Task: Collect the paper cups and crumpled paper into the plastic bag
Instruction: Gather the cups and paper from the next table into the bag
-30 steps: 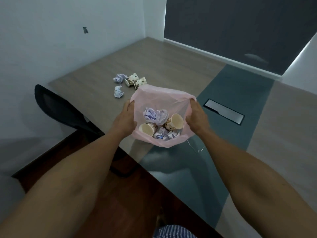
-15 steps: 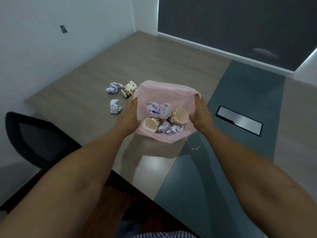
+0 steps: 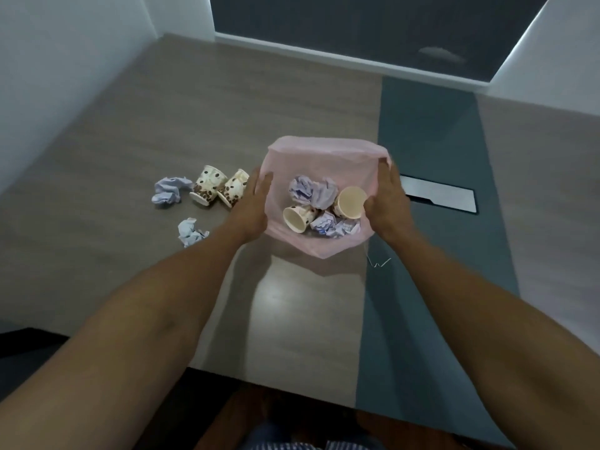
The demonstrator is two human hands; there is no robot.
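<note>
Left hand (image 3: 251, 206) hides cup (image 3: 234, 188) partly.

Both hands hold pink plastic bag (image 3: 324, 160) open on table (image 3: 130, 131); cups, crumpled paper inside; more beside.

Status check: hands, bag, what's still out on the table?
Left hand and right hand grip pink plastic bag, mouth open. Two cups, crumpled paper inside. Out: two paper cups, two paper wads. Nothing blocking.

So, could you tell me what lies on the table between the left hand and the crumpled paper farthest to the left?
In the head view, two coffee-bean paper cups lie on their sides between the left hand and that crumpled paper.
</note>
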